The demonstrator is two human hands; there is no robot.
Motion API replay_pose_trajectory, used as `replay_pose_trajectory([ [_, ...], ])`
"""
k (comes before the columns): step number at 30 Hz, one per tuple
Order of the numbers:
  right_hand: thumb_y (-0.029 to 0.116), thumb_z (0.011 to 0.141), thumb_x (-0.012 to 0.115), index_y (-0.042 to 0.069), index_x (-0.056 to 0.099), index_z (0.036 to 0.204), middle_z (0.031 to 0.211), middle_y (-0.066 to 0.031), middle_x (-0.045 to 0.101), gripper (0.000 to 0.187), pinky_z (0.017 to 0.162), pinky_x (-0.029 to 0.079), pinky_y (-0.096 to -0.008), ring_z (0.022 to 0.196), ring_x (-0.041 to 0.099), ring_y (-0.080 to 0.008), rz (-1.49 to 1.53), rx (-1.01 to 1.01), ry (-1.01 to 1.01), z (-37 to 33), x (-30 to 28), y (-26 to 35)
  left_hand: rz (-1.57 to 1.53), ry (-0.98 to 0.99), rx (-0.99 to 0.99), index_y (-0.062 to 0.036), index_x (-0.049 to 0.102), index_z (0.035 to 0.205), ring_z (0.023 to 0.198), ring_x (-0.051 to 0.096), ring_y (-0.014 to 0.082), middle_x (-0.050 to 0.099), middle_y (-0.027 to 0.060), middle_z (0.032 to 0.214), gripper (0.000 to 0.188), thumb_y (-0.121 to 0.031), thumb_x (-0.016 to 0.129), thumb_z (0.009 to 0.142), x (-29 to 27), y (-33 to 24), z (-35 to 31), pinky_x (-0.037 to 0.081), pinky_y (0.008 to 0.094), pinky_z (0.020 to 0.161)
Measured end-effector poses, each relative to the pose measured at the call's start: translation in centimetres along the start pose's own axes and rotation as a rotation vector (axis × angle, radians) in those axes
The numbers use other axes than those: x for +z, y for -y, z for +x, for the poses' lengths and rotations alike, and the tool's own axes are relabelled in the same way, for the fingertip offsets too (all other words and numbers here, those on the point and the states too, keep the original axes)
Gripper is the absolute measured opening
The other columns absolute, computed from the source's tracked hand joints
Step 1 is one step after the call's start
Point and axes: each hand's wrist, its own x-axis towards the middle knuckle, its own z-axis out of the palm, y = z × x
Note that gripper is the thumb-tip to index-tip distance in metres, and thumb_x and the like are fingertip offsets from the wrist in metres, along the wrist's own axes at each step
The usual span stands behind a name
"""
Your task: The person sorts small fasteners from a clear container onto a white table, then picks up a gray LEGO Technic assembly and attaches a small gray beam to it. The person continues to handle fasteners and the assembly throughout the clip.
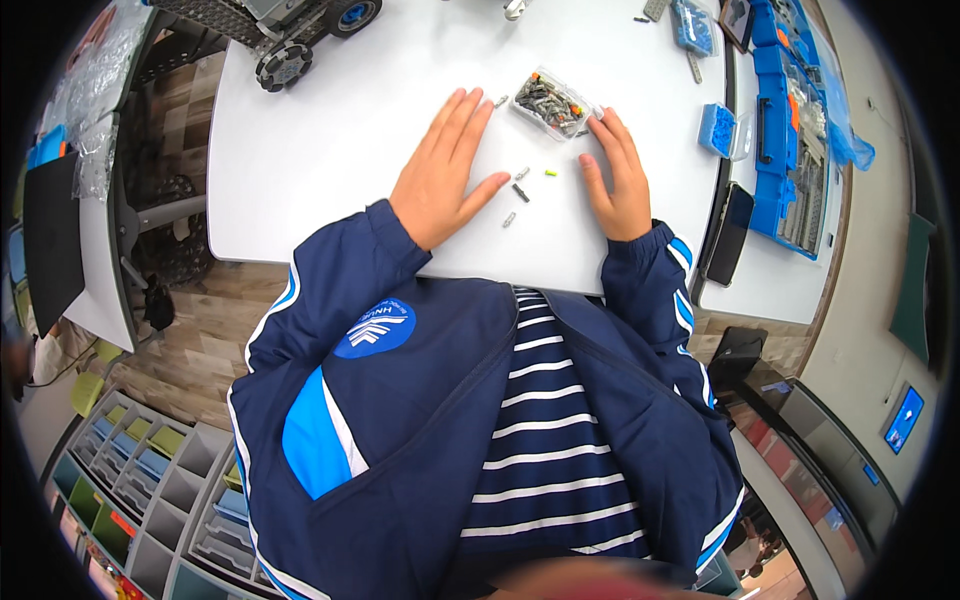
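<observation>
My left hand (443, 172) lies open and flat on the white table (310, 180), fingers stretched forward and thumb pointing inward. To the right, my right hand (618, 182) is open too, with its fingertips beside the near right corner of a clear plastic box (535, 121). The box is filled with small grey, black and orange connector pins (553, 103). Between my hands lie a lime green pin (551, 173), a black pin (520, 192) and two light grey pins, one nearer me (509, 219). Another grey pin (501, 101) sits by my left fingertips.
A wheeled grey build with a dark roller wheel (284, 67) stands at the far left. On the right are a small blue tub (717, 130), a dark phone (730, 233) and a blue parts case (772, 165). A clear box of blue parts (692, 28) is farther back.
</observation>
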Motion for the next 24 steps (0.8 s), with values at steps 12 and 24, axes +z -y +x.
replay_pose_trajectory([
  [12,0.002,0.089,0.074,0.0,0.067,0.124,0.135,-0.0184,0.063,0.036,0.102,0.053,-0.0415,0.122,0.064,-0.0349,0.159,0.067,-0.189,-1.5,1.0,4.3,0.029,0.07,0.009,-0.0022,0.051,0.149,0.151,0.038,0.0371,0.046,0.0163,0.159,0.059,-0.019,0.07,0.096,0.1,0.1,0.3,0.034,0.0477,0.122],
  [24,0.018,0.105,0.066,-0.005,0.072,0.119,0.109,-0.0112,0.076,0.028,0.08,0.059,-0.0294,0.1,0.072,-0.0177,0.76,0.445,-0.184,3.7,1.6,2.1,-0.157,-0.158,-0.061,-0.0014,0.032,0.159,0.138,0.049,0.0395,0.047,0.0244,0.151,0.098,-0.024,0.087,0.081,1.7,-1.7,3.4,0.043,0.043,0.114],
])
